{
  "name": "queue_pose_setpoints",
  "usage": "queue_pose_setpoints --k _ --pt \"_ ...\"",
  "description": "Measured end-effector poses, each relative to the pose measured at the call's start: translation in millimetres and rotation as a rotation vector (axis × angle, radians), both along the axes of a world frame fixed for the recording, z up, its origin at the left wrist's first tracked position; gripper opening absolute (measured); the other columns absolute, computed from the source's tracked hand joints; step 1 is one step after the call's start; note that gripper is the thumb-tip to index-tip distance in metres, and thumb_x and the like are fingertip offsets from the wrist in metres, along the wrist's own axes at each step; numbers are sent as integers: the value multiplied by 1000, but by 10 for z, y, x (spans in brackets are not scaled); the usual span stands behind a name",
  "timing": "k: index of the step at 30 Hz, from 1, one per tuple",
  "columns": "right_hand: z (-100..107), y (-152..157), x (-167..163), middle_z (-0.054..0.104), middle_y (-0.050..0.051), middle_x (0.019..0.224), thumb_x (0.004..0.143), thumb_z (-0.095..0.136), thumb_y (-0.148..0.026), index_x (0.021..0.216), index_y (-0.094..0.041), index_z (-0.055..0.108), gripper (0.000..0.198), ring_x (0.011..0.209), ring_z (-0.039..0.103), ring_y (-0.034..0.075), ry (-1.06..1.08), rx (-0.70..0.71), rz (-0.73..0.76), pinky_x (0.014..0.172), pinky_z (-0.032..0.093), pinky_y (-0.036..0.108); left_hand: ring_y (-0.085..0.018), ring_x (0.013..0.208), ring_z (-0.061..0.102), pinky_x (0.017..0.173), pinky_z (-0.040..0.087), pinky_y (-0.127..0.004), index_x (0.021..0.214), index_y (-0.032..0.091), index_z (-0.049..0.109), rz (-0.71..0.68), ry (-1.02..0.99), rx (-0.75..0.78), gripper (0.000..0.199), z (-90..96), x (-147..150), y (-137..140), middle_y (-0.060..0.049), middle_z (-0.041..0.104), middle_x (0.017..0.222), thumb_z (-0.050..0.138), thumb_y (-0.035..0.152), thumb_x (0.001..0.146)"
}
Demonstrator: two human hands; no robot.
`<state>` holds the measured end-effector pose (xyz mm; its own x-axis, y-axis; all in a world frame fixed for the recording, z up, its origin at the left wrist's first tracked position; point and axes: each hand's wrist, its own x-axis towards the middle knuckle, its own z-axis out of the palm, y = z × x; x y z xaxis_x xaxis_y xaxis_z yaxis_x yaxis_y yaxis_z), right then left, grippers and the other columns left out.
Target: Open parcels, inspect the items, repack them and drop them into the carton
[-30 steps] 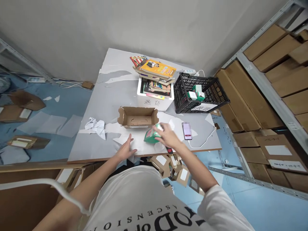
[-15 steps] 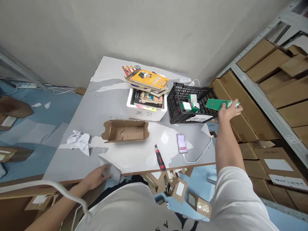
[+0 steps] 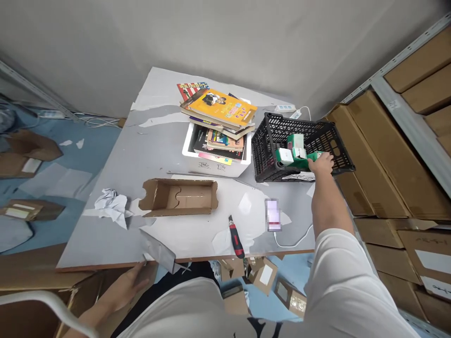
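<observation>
My right hand (image 3: pixel 321 164) is inside the black plastic crate (image 3: pixel 264 155), its fingers around a green box (image 3: pixel 310 157) that lies low among the others. Beside it in the crate are more green-and-white boxes (image 3: pixel 295 142). At the lower left, my left hand (image 3: pixel 128 287) hangs just below the table's front edge, fingers apart and holding nothing. Close to it, a loose grey sheet (image 3: pixel 158 251) droops over that edge. An open brown cardboard box (image 3: pixel 190 198) lies on the table, with a red-and-black utility knife (image 3: pixel 237 240) to its right.
A white bin (image 3: pixel 218 166) piled with books (image 3: pixel 221 110) stands left of the crate. Crumpled paper (image 3: pixel 112 206) lies at the table's left and a phone (image 3: pixel 273 215) on a charging cable at its right. Large cartons (image 3: pixel 387 155) line the right side. Several small boxes lie on the floor.
My right hand has moved left and down into the crate with the green box. My left hand has let go of the grey sheet and dropped below the table edge. The view has shifted slightly.
</observation>
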<state>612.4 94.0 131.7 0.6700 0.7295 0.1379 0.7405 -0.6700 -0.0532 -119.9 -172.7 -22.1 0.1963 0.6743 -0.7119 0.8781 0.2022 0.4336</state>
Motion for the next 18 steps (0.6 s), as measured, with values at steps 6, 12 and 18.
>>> queue_pose_setpoints --k 6,12,18 --pt "67 -398 -308 -5 31 153 77 58 -46 149 -7 5 98 143 0 43 142 59 7 103 26 64 -32 119 57 106 41 -45 133 10 45 -37 -77 26 74 81 130 246 -18 60 128 45 53 73" --pt "-186 -1072 -1340 3 26 156 89 39 -32 145 -4 19 66 147 0 28 -63 500 236 115 19 47 -36 121 54 103 42 -48 128 6 48 85 -81 245 73 190 45 774 -24 56 130 50 55 74" --pt "-1235 -1647 -3031 48 20 137 78 49 -23 136 -12 38 61 121 52 27 816 302 531 103 42 47 -35 128 48 95 48 -46 134 13 40 347 -235 380 79 170 166 1267 -20 46 142 65 45 66"
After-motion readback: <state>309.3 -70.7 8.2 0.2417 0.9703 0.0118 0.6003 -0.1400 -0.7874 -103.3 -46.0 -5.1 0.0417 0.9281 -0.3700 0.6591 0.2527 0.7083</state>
